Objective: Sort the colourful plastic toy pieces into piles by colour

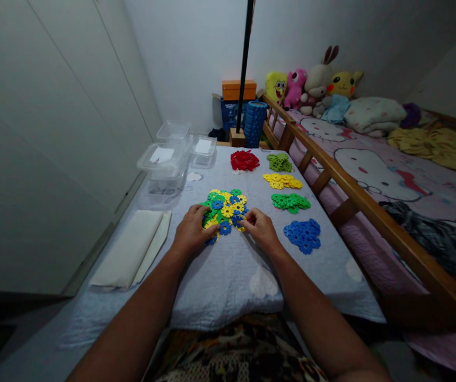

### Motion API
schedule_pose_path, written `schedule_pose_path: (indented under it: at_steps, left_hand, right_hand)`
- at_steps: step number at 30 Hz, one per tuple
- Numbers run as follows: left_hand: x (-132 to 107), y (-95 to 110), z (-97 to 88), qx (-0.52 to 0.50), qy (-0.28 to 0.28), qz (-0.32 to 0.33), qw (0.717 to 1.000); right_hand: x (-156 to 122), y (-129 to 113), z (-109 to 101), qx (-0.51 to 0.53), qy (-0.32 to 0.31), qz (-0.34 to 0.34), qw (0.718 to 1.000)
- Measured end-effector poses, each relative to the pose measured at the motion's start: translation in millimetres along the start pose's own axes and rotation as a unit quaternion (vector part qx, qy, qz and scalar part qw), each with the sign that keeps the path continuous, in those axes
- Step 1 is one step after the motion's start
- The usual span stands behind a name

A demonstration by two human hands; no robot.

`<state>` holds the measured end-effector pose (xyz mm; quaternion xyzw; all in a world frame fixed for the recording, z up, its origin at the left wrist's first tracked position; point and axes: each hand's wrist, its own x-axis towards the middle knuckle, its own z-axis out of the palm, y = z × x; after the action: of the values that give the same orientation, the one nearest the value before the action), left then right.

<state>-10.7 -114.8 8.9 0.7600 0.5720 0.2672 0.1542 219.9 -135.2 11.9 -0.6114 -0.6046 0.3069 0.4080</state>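
Observation:
A mixed pile of flower-shaped plastic discs [227,211] in yellow, green and blue lies mid-table. My left hand [191,229] rests against the pile's left side, thumb and fingers apart, touching discs without gripping any that I can see. On the opposite side, my right hand [262,229] has its thumb and forefinger closed on the rim of a yellow disc [241,218] at the pile's edge. Sorted by colour to the right are blue discs [303,235], green discs [290,202], yellow discs [282,181] and light-green discs [279,162]. Red pieces [244,160] sit behind the mixed pile.
Clear plastic containers [163,159] stand at the table's back left, with a smaller lidded box [203,146] beside them. Folded cream sheets [130,249] lie at left. A wooden bed rail [343,204] runs along the right side. A black pole [245,69] rises behind the table.

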Motion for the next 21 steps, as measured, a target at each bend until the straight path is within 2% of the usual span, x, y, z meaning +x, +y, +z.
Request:
schedule_pose_path:
  at_steps: [6,11,16,18,21]
  left_hand:
    - [1,0,2.7,-0.011,0.008,0.010,1.000]
    - [2,0,2.8,-0.028,0.010,0.008,1.000]
    - [3,-1,2.5,-0.050,0.011,0.006,0.999]
    - [4,-2,2.5,-0.060,0.016,0.005,0.998]
    - [4,-2,2.1,-0.071,0.029,0.001,0.997]
  right_hand:
    - [2,2,0,0.055,0.008,0.021,0.998]
    - [11,3,-15,0.015,0.023,-0.008,1.000]
    - [50,10,-58,-0.031,0.038,-0.025,0.998]
    - [73,18,-79,-0.036,0.070,-0.010,0.997]
    - [110,37,-110,-0.052,0.152,0.035,0.986]
